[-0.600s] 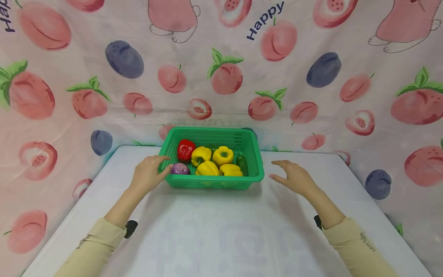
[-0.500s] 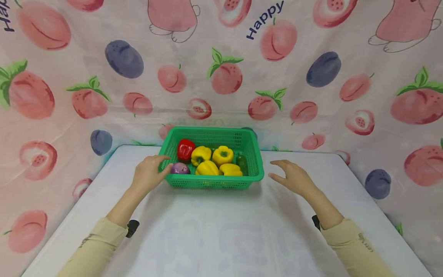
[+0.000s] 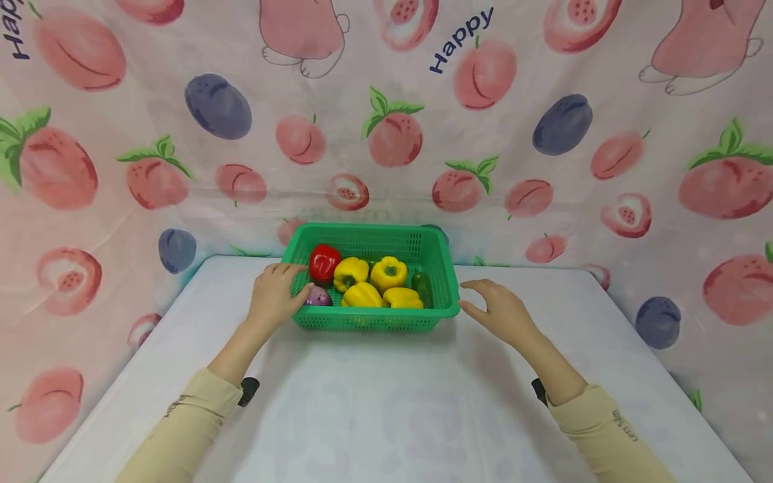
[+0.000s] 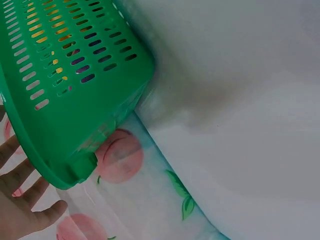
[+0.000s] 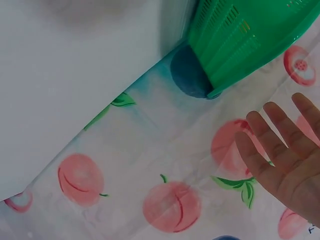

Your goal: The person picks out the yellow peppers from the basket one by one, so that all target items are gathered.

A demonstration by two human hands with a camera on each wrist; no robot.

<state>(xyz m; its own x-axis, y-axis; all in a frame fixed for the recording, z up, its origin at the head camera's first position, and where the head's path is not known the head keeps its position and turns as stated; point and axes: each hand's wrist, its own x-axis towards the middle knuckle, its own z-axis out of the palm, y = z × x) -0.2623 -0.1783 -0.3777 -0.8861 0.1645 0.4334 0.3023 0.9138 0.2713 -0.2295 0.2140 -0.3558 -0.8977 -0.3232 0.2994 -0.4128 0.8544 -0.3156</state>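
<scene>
The green plastic basket [image 3: 386, 314] stands upright near the far edge of the white tabletop [image 3: 374, 396], between your two hands. It looks rather stiff and light by itself, but I judge that the load gives it a moderate weight: one red bell pepper [image 3: 325, 263], four yellow bell peppers [image 3: 389, 274], a purple onion [image 3: 319, 296] and a dark green cucumber [image 3: 422, 288]. The smooth rim may slip a little, and the round vegetables could roll if you tilt it. The best hold, in my opinion, is under the rim at the middle of both short sides, with equal lift.

Your left hand [image 3: 274, 295] is at the left rim with its fingers spread and not curled; I cannot tell if it touches. Your right hand [image 3: 498, 308] is also relaxed and holds nothing, just beside the right rim.

Compared with half a second ago, both hands are closer to the basket: the left thumb now reaches further over the onion, and the gap at the right is smaller. The basket and its contents stay in place.
</scene>
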